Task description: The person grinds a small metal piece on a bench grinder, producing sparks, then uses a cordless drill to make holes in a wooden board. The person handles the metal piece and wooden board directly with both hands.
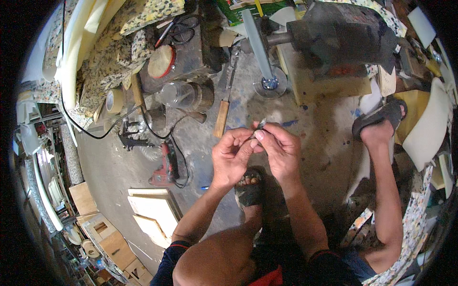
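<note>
Both my hands meet in the middle of the view, above the floor and my sandalled foot. My left hand (233, 156) pinches one side of a small dark piece (260, 126) with a pale, shiny tip; its kind is too small to tell. From the other side, my right hand (280, 150) closes thumb and fingers on the same piece. Just beyond my left hand lies a long-bladed knife or saw with a wooden handle (221, 119). A clear round dish (270, 86) with small blue bits in it stands beyond my fingers.
A dark motor-like machine (341, 35) sits at the back right. To the left are a red power drill (164, 167) with a black cord, a clear jar (179, 95), a tape roll (114, 100) and scissors (185, 31). Pale boards (151, 212) lie at lower left; foam pieces line the edges.
</note>
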Demonstrator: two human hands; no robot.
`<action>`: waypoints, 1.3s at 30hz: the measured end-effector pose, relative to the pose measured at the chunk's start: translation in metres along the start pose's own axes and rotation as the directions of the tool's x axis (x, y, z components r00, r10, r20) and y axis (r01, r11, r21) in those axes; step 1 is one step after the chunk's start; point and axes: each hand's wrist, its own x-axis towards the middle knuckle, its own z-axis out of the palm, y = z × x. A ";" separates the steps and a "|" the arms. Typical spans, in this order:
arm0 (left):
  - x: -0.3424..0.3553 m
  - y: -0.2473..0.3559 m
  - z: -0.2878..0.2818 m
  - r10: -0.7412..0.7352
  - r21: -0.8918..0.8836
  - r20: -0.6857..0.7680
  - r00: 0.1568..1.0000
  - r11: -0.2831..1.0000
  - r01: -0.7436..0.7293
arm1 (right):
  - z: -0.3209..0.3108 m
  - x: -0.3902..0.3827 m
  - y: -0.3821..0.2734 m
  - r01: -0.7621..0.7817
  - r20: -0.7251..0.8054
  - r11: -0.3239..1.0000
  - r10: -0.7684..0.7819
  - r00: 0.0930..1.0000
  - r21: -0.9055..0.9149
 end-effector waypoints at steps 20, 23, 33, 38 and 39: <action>0.035 -0.014 0.015 -0.064 0.039 0.003 0.998 0.997 0.064 | 0.004 0.036 0.014 -0.023 -0.217 0.979 0.069 0.974 0.205; 0.041 -0.015 0.016 -0.039 0.082 -0.022 0.999 0.996 0.041 | 0.006 0.043 0.016 0.027 -0.214 0.970 0.026 0.977 0.241; 0.055 -0.013 0.025 0.099 0.228 -0.078 0.992 0.970 -0.078 | 0.016 0.058 0.022 0.148 -0.268 0.920 -0.050 0.962 0.363; 0.059 -0.014 0.023 0.117 0.260 -0.072 0.991 0.961 -0.094 | 0.017 0.063 0.026 0.125 -0.287 0.939 -0.030 0.958 0.320; 0.060 -0.015 0.023 0.119 0.258 -0.071 0.990 0.961 -0.097 | 0.017 0.064 0.026 0.130 -0.285 0.933 -0.031 0.958 0.336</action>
